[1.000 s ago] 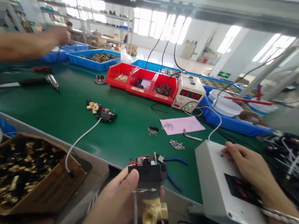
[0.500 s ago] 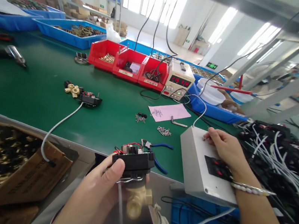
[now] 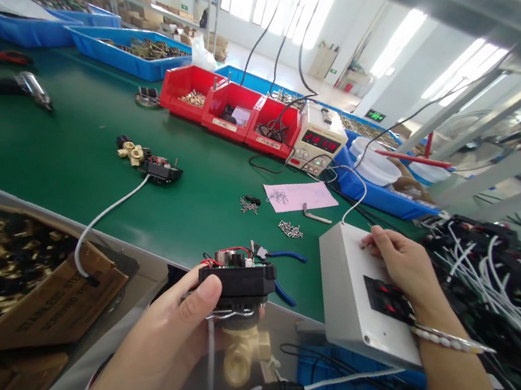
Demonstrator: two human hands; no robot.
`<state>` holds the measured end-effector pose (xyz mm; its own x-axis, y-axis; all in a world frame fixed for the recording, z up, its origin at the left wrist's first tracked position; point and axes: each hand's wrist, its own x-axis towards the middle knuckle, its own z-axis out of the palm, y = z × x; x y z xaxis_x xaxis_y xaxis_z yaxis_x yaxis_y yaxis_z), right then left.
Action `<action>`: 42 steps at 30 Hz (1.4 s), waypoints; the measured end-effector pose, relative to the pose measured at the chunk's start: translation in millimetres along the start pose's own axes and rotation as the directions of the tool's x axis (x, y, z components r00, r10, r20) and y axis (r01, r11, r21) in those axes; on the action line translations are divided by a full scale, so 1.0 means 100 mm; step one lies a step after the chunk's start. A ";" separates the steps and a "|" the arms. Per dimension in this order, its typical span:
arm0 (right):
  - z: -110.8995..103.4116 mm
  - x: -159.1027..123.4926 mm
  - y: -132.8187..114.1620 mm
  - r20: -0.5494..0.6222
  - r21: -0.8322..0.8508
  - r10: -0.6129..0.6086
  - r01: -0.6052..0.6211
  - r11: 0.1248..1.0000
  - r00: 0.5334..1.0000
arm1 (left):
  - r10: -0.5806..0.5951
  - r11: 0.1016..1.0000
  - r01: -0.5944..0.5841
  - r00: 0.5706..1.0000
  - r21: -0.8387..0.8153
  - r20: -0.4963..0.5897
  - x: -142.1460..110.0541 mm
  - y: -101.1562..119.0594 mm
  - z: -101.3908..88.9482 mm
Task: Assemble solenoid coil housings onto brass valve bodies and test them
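Note:
My left hand (image 3: pixel 185 321) is closed around a motorized brass valve (image 3: pixel 239 356), its black actuator housing (image 3: pixel 239 284) uppermost with red wires and a motor showing. A white cable runs from the housing to a black connector (image 3: pixel 282 387). On the right, my right hand (image 3: pixel 398 260) pinches a small toggle switch (image 3: pixel 364 243) on top of a grey control box (image 3: pixel 342 287). Red and black terminals sit on the box, partly under my wrist. Blue-handled pliers (image 3: pixel 285 256) lie behind the valve. A second valve with an opened actuator (image 3: pixel 163 170) rests farther left.
Red bins (image 3: pixel 229 111) and a power supply (image 3: pixel 319 140) with a lit display stand at the back. Screws (image 3: pixel 290 229) and pink paper (image 3: pixel 300 197) lie mid-table. A carton of brass parts (image 3: pixel 24 316) is at lower left; bundled cables (image 3: pixel 488 284) crowd the right.
The whole view has shifted slightly, moving the bench items a little to the right. My left hand still holds the valve, and my right hand stays at the toggle switch.

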<state>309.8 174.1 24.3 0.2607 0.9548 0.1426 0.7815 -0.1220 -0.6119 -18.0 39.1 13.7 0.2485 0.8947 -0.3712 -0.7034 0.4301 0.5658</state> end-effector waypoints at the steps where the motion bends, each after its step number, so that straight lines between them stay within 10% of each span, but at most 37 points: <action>1: 0.00 0.00 -0.01 -0.001 0.001 -0.001 0.001 1.000 1.000 | -0.006 1.000 0.006 1.000 0.000 -0.010 0.00 0.00 0.00; 24: 0.00 0.00 0.01 -0.018 -0.020 -0.039 0.038 0.999 0.999 | 0.051 0.996 -0.051 0.999 -0.067 -0.010 0.00 0.01 0.02; 42: -0.03 -0.01 -0.01 -0.019 0.086 0.018 -0.016 0.996 1.000 | -0.134 0.976 0.129 0.991 -0.177 -0.019 -0.07 0.06 0.10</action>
<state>310.5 172.6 26.8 0.2856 0.9471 0.1463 0.7253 -0.1138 -0.6790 -17.3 37.0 27.5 0.3281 0.8266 -0.4573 -0.7725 0.5134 0.3738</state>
